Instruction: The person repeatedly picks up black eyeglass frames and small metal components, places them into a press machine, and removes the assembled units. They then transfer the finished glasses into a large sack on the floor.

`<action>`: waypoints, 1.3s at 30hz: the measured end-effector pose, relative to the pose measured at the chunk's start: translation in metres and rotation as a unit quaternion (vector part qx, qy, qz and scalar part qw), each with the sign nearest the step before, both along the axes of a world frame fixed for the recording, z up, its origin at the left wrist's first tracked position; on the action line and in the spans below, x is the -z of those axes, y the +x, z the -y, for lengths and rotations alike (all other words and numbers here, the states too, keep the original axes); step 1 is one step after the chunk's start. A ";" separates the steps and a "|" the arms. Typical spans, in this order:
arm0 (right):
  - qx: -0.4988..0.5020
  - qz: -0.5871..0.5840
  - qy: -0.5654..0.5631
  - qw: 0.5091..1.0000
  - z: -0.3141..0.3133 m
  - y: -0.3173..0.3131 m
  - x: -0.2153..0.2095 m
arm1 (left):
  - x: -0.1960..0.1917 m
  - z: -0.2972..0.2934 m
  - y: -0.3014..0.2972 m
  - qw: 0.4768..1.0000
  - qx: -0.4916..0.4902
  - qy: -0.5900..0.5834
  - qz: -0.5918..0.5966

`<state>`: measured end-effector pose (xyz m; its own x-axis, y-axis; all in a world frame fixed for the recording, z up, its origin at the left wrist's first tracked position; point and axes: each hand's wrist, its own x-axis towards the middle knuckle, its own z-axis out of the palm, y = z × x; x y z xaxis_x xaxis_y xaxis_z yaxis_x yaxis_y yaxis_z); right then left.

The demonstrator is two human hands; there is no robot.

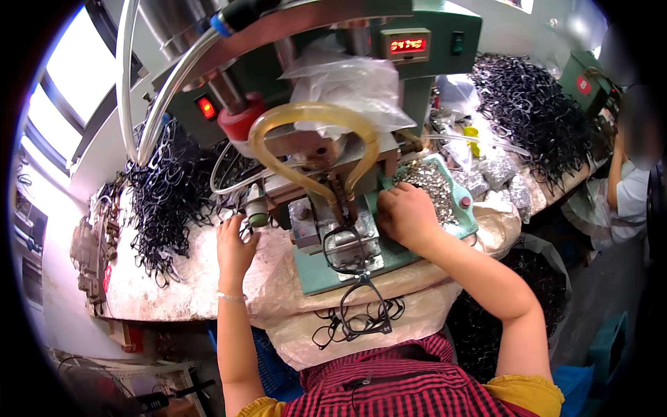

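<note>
A black eyeglass frame (pixel 365 311) hangs at the front of the press fixture (pixel 340 243), its upper part reaching up under the two ends of the amber hose (pixel 372 142). My right hand (pixel 408 217) is closed, just right of the fixture at the near-left edge of a green tray (pixel 464 217) of small shiny metal parts (pixel 425 182). Its fingertips are hidden, so what they pinch does not show. Left of the fixture, beside a green-capped knob (pixel 258 212), my left hand (pixel 235 249) has its fingers curled near something thin and dark, too small to name.
Black frames lie heaped at left (pixel 163 201) and far right (pixel 531 115). More frames (pixel 333 326) rest on the cloth over my lap. A green press (pixel 438 45) with a clear plastic bag (pixel 354 87) stands ahead. Another person's arm (pixel 615 170) shows at far right.
</note>
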<state>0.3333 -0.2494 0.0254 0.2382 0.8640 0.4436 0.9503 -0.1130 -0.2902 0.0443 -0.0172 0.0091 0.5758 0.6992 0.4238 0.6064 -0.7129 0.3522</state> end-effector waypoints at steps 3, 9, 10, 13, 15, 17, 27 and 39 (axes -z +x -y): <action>0.057 -0.083 0.093 0.991 0.009 0.009 -0.011 | 0.038 -0.034 0.010 0.985 -0.118 -0.018 -0.122; 0.182 0.021 0.070 0.980 0.042 0.024 0.005 | 0.059 -0.028 -0.057 0.997 -0.034 -0.043 -0.049; 0.177 0.017 0.098 0.979 0.043 0.026 0.008 | 0.062 -0.032 -0.076 0.997 -0.028 -0.036 -0.069; 0.183 -0.010 0.151 0.971 0.042 0.030 0.023 | 0.051 -0.041 -0.081 0.972 0.022 -0.181 0.149; 0.185 -0.026 0.211 0.960 0.044 0.028 0.010 | 0.007 -0.025 -0.068 0.991 -0.001 0.126 -0.049; 0.178 -0.059 0.235 0.954 0.045 0.029 0.009 | 0.003 -0.006 -0.064 0.981 -0.036 -0.090 0.166; 0.172 -0.243 0.253 0.921 0.062 0.002 -0.011 | -0.020 0.066 -0.034 0.746 -0.035 -0.357 0.561; 0.000 -0.420 0.337 0.843 -0.006 -0.096 -0.048 | -0.143 0.154 0.018 0.851 0.280 0.001 0.444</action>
